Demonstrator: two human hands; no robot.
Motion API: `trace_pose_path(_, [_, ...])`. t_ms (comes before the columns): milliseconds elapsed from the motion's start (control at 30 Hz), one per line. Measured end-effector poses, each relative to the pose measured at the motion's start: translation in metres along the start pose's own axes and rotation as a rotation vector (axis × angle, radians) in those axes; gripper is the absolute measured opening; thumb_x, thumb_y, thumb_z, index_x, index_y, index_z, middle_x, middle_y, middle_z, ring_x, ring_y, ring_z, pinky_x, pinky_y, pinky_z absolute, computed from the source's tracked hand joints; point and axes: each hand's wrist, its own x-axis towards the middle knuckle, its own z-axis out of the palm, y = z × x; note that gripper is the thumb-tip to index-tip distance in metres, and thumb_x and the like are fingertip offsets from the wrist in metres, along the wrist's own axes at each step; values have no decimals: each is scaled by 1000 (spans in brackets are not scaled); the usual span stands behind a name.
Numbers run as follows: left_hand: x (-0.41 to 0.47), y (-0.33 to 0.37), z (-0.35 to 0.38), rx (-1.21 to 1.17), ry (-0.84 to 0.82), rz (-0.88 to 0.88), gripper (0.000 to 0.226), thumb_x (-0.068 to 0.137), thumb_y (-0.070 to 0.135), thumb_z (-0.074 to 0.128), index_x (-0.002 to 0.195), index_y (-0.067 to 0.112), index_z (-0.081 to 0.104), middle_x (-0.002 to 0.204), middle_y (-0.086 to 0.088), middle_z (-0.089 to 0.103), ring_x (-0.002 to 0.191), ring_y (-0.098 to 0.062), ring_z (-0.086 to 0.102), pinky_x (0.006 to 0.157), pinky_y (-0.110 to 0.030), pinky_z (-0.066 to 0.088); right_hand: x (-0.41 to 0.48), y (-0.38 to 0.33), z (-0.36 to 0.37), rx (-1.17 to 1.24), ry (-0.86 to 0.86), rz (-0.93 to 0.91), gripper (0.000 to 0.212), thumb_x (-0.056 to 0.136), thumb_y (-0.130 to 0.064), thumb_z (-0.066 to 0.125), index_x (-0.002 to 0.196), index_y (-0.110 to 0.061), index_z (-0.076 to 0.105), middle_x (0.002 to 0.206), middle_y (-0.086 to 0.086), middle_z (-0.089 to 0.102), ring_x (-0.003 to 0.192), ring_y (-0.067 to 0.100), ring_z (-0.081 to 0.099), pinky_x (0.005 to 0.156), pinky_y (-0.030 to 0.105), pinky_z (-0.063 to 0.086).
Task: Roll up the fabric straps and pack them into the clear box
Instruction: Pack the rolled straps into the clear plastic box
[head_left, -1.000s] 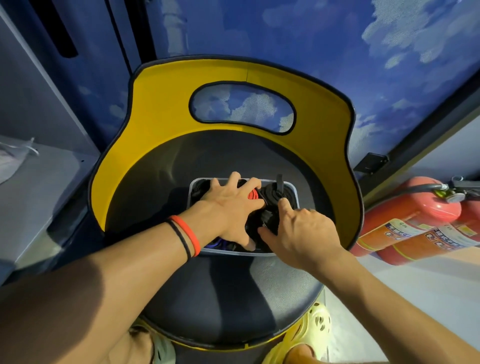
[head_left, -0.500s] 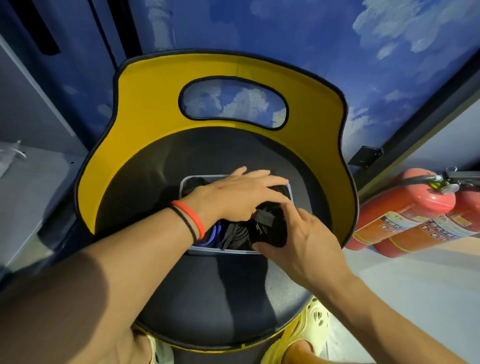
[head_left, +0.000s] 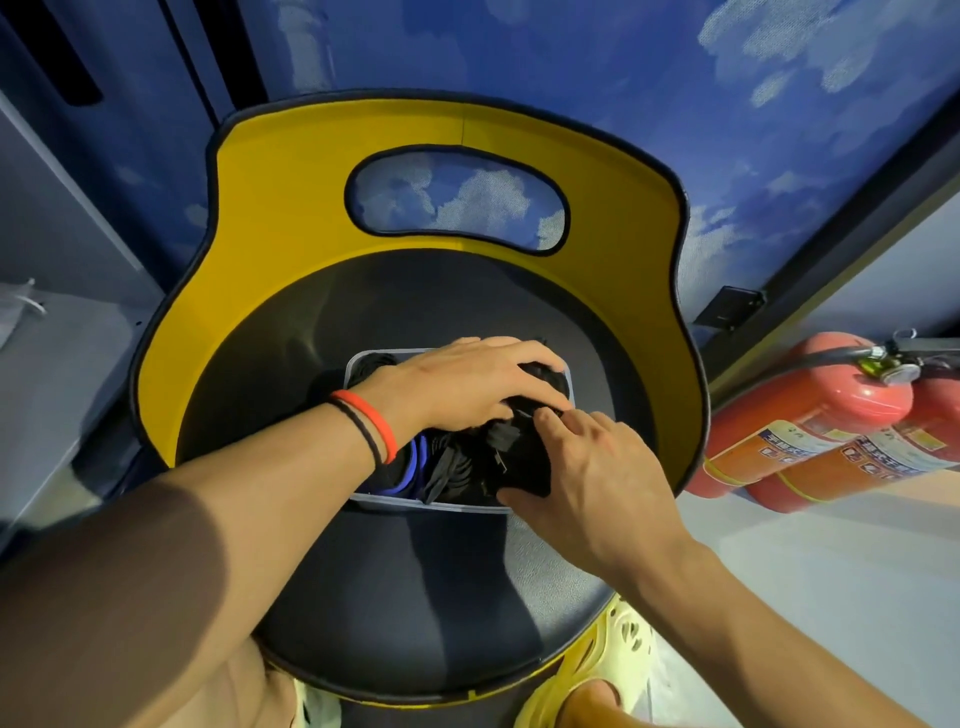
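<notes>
Left hand has swung across the clear box, fingers curled over the fabric straps the right hand pinches inside.

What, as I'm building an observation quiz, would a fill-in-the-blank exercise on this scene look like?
The clear box stands on a black seat whose backrest is ____.
The right hand grips a rolled fabric strap coloured ____.
The wrist of the left hand wears ____ bands.
Two red fire extinguishers lie to the person's ____.
Missing words: yellow; black; two; right.
</notes>
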Motion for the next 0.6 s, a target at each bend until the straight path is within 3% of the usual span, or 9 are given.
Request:
trace_pose_path(133, [3, -3, -10, -127, -57, -66, 57, 95, 12, 67, 134, 52, 57, 155, 22, 29, 135, -15, 43, 109, -42, 43, 1, -2, -3, -61, -26, 15, 56, 82, -73, 56, 109, -23, 58, 95, -3, 67, 88, 21, 63, 80, 35, 48])
trace_pose_path(300, [4, 1, -14, -142, -80, -85, 57, 95, 10, 66, 133, 51, 58, 154, 19, 29, 129, -17, 46, 99, -30, 40, 8, -10, -4, -138, -61, 55, 56, 87, -71, 54, 110, -20, 57, 101, -1, 69, 95, 23, 64, 85, 38, 42])
trace_pose_path(433, [2, 3, -5, -47, -58, -65, 59, 97, 12, 63, 138, 53, 51, 159, 18, 24, 142, -17, 34, 112, -45, 37, 12, -9, -4, -135, -84, 61, 59, 86, -70, 57, 112, -17, 57, 106, 1, 70, 98, 23, 65, 90, 38, 42])
trace_pose_path(533, [-6, 5, 2, -49, -25, -113, 61, 100, 13, 58, 146, 49, 42, 161, 18, 24, 152, -16, 21, 125, -55, 17, 11, -7, -1, -74, -74, 79, 61, 84, -71, 58, 114, -18, 52, 105, 0, 69, 99, 24, 64, 89, 38, 44])
trace_pose_path(600, [-18, 2, -2, -186, 56, -147, 60, 91, 13, 63, 139, 44, 45, 150, 16, 37, 140, -18, 40, 117, -52, 33, 9, -5, 1, -10, -66, 94, 62, 82, -73, 58, 111, -20, 44, 102, -1, 68, 96, 24, 62, 85, 38, 43])
